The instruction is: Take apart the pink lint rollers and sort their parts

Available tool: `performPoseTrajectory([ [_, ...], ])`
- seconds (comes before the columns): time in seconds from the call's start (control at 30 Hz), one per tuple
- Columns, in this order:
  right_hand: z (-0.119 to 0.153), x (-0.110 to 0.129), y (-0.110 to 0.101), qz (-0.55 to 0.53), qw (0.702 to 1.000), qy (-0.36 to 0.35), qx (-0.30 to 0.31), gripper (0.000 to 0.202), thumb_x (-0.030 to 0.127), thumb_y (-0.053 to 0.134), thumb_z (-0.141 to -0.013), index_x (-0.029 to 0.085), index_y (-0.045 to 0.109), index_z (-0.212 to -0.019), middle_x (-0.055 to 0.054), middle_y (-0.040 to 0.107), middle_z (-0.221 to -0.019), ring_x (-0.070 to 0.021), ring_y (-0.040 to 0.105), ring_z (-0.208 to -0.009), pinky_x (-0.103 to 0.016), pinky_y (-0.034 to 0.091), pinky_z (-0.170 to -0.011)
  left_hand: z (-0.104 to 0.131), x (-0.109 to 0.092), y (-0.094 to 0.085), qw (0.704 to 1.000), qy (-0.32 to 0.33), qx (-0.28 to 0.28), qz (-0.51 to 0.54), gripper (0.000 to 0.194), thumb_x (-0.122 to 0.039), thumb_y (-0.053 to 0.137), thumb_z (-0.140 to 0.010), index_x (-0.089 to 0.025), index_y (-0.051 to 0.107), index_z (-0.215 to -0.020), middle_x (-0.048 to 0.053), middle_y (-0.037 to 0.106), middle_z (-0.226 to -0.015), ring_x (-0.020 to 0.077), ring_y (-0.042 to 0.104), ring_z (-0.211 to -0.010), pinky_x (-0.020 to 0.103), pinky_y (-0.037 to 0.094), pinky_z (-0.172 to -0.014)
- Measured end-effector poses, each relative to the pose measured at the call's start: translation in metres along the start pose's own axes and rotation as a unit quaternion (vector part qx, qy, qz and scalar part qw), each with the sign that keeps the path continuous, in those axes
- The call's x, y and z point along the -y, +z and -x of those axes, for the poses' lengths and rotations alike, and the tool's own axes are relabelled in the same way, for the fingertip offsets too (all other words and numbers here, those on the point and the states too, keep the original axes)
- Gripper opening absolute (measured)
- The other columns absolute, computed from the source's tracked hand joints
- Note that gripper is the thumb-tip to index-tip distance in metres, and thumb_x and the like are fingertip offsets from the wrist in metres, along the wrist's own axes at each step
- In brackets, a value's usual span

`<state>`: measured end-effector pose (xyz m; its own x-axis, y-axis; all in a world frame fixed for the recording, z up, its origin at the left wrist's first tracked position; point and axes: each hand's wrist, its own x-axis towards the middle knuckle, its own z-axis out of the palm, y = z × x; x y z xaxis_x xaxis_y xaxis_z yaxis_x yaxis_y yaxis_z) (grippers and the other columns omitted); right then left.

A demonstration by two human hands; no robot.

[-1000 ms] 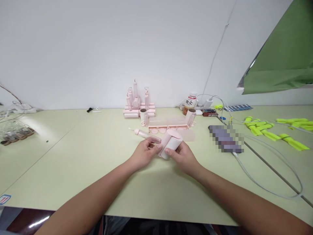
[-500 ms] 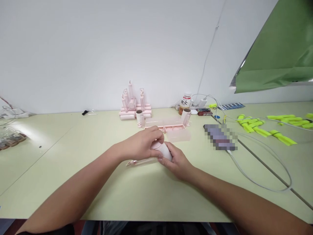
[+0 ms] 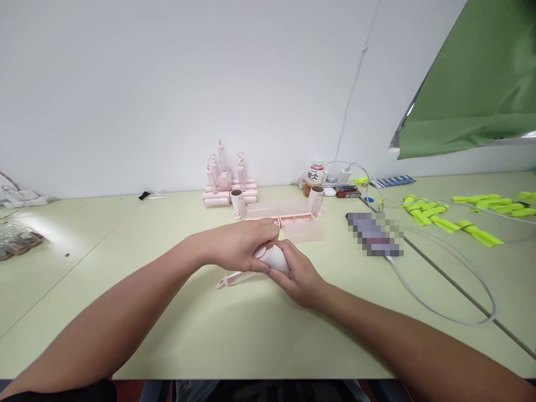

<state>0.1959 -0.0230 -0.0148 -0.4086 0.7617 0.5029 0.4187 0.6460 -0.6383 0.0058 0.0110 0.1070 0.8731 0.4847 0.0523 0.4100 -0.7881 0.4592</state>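
Both my hands meet over a white lint roller (image 3: 274,259) with a pale pink end, raised a little above the table. My left hand (image 3: 243,243) closes over its pink end from above, with thumb and fingers pressed on it. From the right, my right hand (image 3: 302,274) wraps round the body of the roll. Under my left hand, a slim pale pink handle with a loop (image 3: 228,280) sticks out to the left; the rest of it is hidden. Beyond my hands lies an open pink case (image 3: 299,218) with clear covers.
Two rolls with brown cores, a left roll (image 3: 237,198) and a right roll (image 3: 316,195), flank the case. Pink rollers (image 3: 218,198) are stacked by the wall. A bottle (image 3: 315,177), a phone (image 3: 372,234) on a white cable (image 3: 444,318) and yellow strips (image 3: 431,212) lie to the right.
My hands and the lint roller have shifted slightly left, and the roll has turned a little. My left hand now covers more of its pink end. The view has shifted slightly.
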Motion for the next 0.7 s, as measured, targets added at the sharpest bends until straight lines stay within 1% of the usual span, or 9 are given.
performPoseTrajectory([
  [0.1,-0.003,-0.005,0.000,0.026,0.999,-0.039,-0.018,0.030,0.036,0.055,-0.091,0.021,0.046,-0.115,-0.010,0.058,-0.103,-0.0253,0.055,-0.090,-0.039,0.047,-0.076,0.002,0.001,0.002,0.999,0.007,-0.005,-0.033,0.026,-0.031,0.069,-0.078,-0.020,0.045,-0.078,0.000,0.050,-0.083,0.0136,0.044,-0.067,0.028,0.033,-0.058],
  [0.17,-0.004,-0.007,0.000,0.026,0.998,-0.044,-0.031,0.030,0.036,0.054,-0.090,0.021,0.045,-0.114,-0.010,0.057,-0.101,-0.0251,0.055,-0.088,-0.039,0.047,-0.074,0.003,0.003,0.005,0.999,0.004,-0.014,-0.049,0.024,-0.029,0.066,-0.080,-0.019,0.045,-0.077,0.001,0.049,-0.083,0.0130,0.044,-0.066,0.027,0.032,-0.057],
  [0.3,-0.001,-0.008,0.003,-0.004,0.999,-0.002,-0.051,0.032,0.039,0.055,-0.090,0.021,0.044,-0.115,-0.009,0.056,-0.100,-0.0234,0.056,-0.084,-0.037,0.048,-0.071,0.004,0.006,0.010,0.998,-0.009,-0.050,-0.042,0.020,-0.028,0.064,-0.081,-0.019,0.046,-0.078,0.000,0.050,-0.082,0.0123,0.043,-0.064,0.027,0.032,-0.056],
  [0.4,0.003,-0.011,0.007,-0.054,0.996,0.040,-0.059,0.038,0.044,0.056,-0.089,0.021,0.044,-0.117,-0.008,0.058,-0.100,-0.0227,0.057,-0.083,-0.036,0.048,-0.071,0.006,0.009,0.014,0.995,-0.038,-0.086,-0.017,0.018,-0.027,0.063,-0.079,-0.021,0.049,-0.089,0.000,0.051,-0.081,0.0135,0.046,-0.065,0.026,0.033,-0.057],
  [0.47,0.004,-0.015,0.009,-0.098,0.990,0.073,-0.065,0.040,0.048,0.056,-0.088,0.021,0.045,-0.115,-0.006,0.059,-0.096,-0.0216,0.056,-0.080,-0.034,0.048,-0.068,0.008,0.013,0.018,0.991,-0.064,-0.115,-0.011,0.018,-0.023,0.059,-0.080,-0.021,0.049,-0.095,0.000,0.053,-0.080,0.0137,0.046,-0.064,0.026,0.034,-0.057],
  [0.53,0.005,-0.020,0.010,-0.143,0.982,0.099,-0.074,0.040,0.052,0.057,-0.087,0.021,0.047,-0.112,-0.004,0.059,-0.090,-0.0202,0.055,-0.076,-0.033,0.047,-0.066,0.011,0.019,0.023,0.986,-0.079,-0.145,-0.028,0.015,-0.019,0.054,-0.082,-0.022,0.050,-0.097,0.001,0.056,-0.083,0.0146,0.050,-0.068,0.026,0.036,-0.060],
  [0.6,0.003,-0.025,0.008,-0.177,0.973,0.122,-0.079,0.042,0.053,0.059,-0.086,0.021,0.048,-0.110,-0.004,0.059,-0.089,-0.0194,0.055,-0.075,-0.032,0.047,-0.066,0.014,0.027,0.029,0.980,-0.085,-0.167,-0.061,0.013,-0.017,0.050,-0.085,-0.022,0.053,-0.097,0.003,0.060,-0.089,0.0166,0.054,-0.075,0.027,0.038,-0.065],
  [0.7,0.000,-0.028,0.004,-0.191,0.966,0.151,-0.081,0.046,0.051,0.065,-0.082,0.021,0.051,-0.114,-0.006,0.061,-0.098,-0.0212,0.057,-0.084,-0.034,0.048,-0.072,0.019,0.039,0.040,0.973,-0.108,-0.173,-0.111,0.016,-0.015,0.046,-0.086,-0.023,0.057,-0.094,0.004,0.062,-0.084,0.0193,0.055,-0.076,0.028,0.035,-0.065],
])
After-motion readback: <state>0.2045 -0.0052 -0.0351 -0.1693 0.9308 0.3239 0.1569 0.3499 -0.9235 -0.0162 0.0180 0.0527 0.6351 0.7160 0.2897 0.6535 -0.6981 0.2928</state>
